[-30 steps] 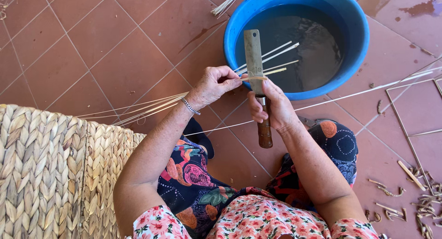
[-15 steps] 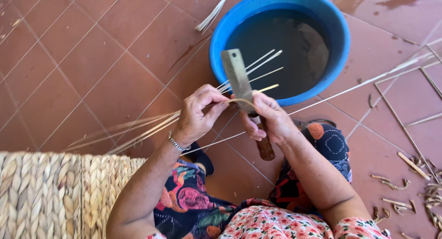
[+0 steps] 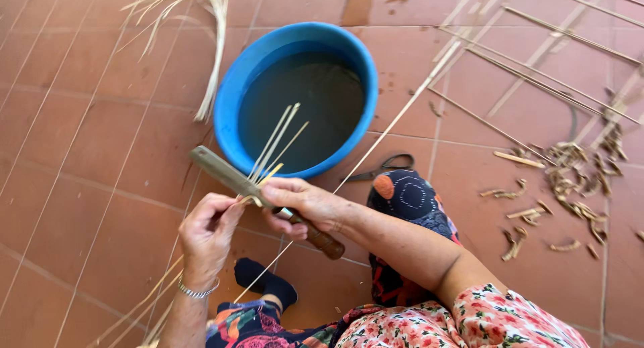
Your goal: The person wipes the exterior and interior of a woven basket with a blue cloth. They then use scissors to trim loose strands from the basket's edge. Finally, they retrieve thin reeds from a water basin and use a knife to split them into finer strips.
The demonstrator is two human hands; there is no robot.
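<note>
Tilting knife (image 3: 258,200) leftward now, left hand (image 3: 206,234) lower, strips (image 3: 278,143) pinched

glossy blue plastic basin (image 3: 236,96), matt terracotta tile floor (image 3: 80,140), wooden-handled knife (image 3: 258,199), dry straw strips (image 3: 278,139).

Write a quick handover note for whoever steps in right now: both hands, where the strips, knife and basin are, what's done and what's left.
Left hand: pinches the thin cane strips near the blade.
Right hand: grips the knife by its wooden handle, blade across the strips.
Blue basin of dark water sits just ahead on the tiled floor; strip ends reach over it.
Done: shavings lie to the right.
Left: long canes lie beyond, seemingly unworked.
</note>
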